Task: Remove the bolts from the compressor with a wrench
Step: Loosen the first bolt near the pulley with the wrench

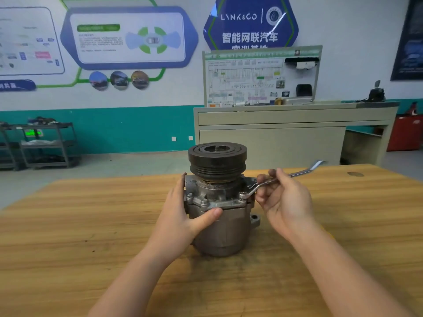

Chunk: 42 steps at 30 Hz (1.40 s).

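A grey metal compressor (219, 216) with a round black pulley (217, 159) on top stands upright in the middle of the frame, on a light brown wooden desk (68, 225).

The left hand (183, 216) holds the compressor's left side. Its thumb presses on the front of the body and its fingers wrap around the back. This grip keeps the compressor from turning.

The right hand (283, 200) is just right of the compressor. Its fingers are curled tight around the shaft of a long, shiny silver metal wrench (281, 177). The far end of the wrench points to the upper right. The near end, a ring, sits over a bolt on the right side of the flange (243, 194).

Two more small silver bolts show on the left front of the flange (189, 196) (203, 201). They are both in place. No loose bolts lie on the desk.

So the job looks like it is near its start. The wrench is on one bolt, and that bolt does not look like it is out yet. I think the bolts in view all have to come out. There may be more behind, but those are hidden.
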Available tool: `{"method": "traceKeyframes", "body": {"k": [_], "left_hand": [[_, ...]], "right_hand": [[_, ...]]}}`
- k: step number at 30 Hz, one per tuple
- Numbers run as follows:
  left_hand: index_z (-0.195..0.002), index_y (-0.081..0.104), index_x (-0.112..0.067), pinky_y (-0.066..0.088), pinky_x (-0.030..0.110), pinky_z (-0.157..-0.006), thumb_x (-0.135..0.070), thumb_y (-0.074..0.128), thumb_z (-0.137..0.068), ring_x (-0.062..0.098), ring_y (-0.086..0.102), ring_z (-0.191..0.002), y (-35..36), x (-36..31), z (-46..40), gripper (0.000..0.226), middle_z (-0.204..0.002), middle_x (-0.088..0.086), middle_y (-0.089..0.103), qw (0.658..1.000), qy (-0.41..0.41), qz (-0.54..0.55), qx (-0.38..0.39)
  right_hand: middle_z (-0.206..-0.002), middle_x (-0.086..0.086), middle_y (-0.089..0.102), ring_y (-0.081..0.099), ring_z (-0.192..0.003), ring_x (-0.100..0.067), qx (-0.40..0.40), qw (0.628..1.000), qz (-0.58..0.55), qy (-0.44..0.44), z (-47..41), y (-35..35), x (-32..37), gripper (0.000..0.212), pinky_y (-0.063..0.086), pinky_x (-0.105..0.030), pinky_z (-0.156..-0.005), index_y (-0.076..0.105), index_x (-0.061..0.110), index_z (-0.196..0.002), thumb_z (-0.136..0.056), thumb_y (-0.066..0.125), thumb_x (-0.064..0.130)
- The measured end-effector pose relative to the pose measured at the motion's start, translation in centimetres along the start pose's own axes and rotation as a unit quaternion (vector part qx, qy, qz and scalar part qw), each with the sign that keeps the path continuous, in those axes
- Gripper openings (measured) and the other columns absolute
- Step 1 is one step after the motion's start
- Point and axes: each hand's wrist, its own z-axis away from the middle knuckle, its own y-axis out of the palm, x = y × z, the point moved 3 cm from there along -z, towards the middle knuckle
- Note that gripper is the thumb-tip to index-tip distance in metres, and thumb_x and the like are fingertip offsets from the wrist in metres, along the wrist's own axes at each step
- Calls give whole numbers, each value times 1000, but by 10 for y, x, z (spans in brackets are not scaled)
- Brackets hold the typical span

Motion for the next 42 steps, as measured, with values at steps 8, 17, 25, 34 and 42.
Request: {"method": "traceKeyframes", "body": {"k": [8,17,25,34,42], "left_hand": [[-156,8,-34,30,35,-117,-82,69,-50,3,31,-141,-1,0,2,132,-158,-13,28,1000,-22,-1,-13],[-156,11,-33,33,42,-117,-67,76,-57,7,34,-140,0,0,3,123,-155,-10,32,1000,-16,0,-22],[-154,20,-26,37,44,-114,-58,79,-64,11,39,-138,1,-2,2,112,-152,-5,38,1000,-14,-3,-16],[-154,21,-28,38,45,-113,-67,75,-61,12,39,-138,0,-2,2,115,-152,-6,39,1000,-11,-4,-15],[-153,23,-23,37,44,-114,-74,74,-58,13,40,-138,0,-3,-1,119,-150,-3,41,1000,-2,-20,-14]], "right_hand": [[-67,-7,69,60,-49,-13,4,987,12,-158,7,-2,22,21,51,-23,-50,45,12,-90,-105,32,20],[-77,7,60,61,-63,-7,204,766,391,-467,45,16,12,23,51,-29,-58,60,23,-94,-100,45,40],[-82,4,59,59,-68,-12,195,736,400,-510,44,14,17,33,51,-41,-57,65,1,-90,-100,50,29],[-83,3,62,61,-71,-10,191,742,383,-516,45,13,22,31,53,-38,-61,67,2,-90,-98,55,29],[-90,-7,65,62,-82,-13,276,698,438,-494,55,20,9,9,53,-28,-68,71,3,-93,-85,68,0]]}}
